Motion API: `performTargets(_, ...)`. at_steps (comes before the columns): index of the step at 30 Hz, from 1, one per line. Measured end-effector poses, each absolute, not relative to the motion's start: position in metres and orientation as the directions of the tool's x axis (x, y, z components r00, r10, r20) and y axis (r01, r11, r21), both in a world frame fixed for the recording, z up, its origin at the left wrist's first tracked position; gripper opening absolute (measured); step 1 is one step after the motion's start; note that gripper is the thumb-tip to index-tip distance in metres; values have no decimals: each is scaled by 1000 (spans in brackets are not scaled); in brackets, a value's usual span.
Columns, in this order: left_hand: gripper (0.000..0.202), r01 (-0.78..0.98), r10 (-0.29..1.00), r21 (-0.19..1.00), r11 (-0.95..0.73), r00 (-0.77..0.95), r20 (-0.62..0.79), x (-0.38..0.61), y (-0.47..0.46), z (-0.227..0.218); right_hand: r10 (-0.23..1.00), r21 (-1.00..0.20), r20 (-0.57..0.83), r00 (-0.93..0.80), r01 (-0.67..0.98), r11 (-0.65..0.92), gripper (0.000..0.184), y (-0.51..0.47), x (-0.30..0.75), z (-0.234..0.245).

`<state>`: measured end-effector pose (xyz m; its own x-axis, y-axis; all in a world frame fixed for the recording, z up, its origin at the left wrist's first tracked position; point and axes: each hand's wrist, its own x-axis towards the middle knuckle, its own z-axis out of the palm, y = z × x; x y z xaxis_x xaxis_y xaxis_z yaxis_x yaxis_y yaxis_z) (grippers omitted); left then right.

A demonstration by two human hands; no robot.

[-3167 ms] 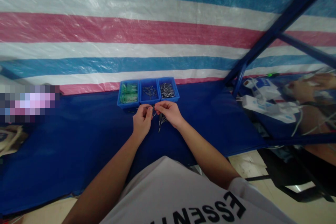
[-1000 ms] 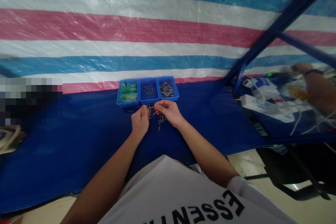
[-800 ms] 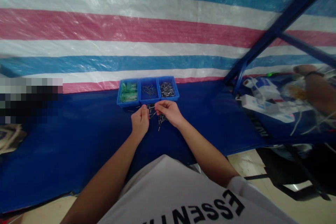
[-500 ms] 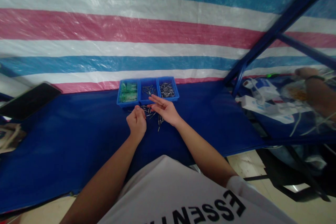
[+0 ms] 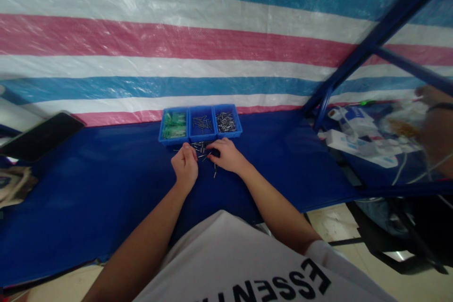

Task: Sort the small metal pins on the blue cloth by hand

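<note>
My left hand [image 5: 184, 166] is closed in a pinch at the near edge of the blue bins; what sits inside its fingers is too small to make out, though a thin sliver shows beside it. Slim metal pins [image 5: 200, 147] lie loose on the blue table between my hands. Over the right part of that pile is my right hand [image 5: 228, 155], its thumb and fingers curved and apart. Behind the hands stand three joined blue bins: the left bin [image 5: 160, 136] has green packets [image 5: 174, 125], the middle bin [image 5: 190, 128] has some metal pins, and the right bin [image 5: 240, 128] has many short metal pieces [image 5: 225, 121].
A dark tablet-like slab [image 5: 42, 134] stands at the left. Striped sheeting [image 5: 212, 42] hangs behind the blue table [image 5: 116, 188]. To the right are a blue metal frame [image 5: 354, 56], a white power strip [image 5: 361, 147], cables and another person's arm [image 5: 440, 127].
My right hand has come down and toward me from the bins' front edge, its stretched fingers now curled at the pins. My left hand stays closed in nearly the same place.
</note>
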<state>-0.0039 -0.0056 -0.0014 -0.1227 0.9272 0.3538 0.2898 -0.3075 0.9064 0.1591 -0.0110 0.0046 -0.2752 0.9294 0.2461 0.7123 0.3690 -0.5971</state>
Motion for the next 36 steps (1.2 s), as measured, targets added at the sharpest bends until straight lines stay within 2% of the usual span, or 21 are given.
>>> performTargets(3, 56, 303, 931, 904, -301, -112, 348, -3, -5, -1, 935, -530, 215, -283, 770, 355, 21, -12, 156, 1)
performTargets(10, 56, 317, 939, 904, -288, -92, 332, -3, -6, 1, 930, -489, 198, -308, 792, 366, 7, -12, 153, 2)
performTargets(19, 52, 320, 938, 899, -299, -74, 338, -3, -8, 5, 925, -521, 215, -314, 764, 380, 16, -13, 153, 1)
performTargets(21, 50, 318, 939, 899, -302, -65, 339, -3, -8, 6, 924, -558, 235, -300, 737, 381, 17, -13, 152, 2)
performTargets(24, 45, 344, 945, 891, -297, -31, 327, -3, -7, 6, 925, -698, 288, -246, 607, 379, 20, -13, 149, 6)
performTargets(28, 35, 395, 957, 876, -278, 34, 288, -2, -5, 4, 959, -875, 279, -40, 402, 271, 14, -11, 146, 8)
performTargets(31, 29, 405, 960, 871, -279, 93, 265, -1, -3, 0, 973, -931, 227, 30, 299, 208, 13, -9, 146, 5)
performTargets(36, 26, 420, 956, 859, -292, 124, 265, 0, -1, -7, 982, -974, 183, -44, 128, 187, 20, -8, 145, 3)
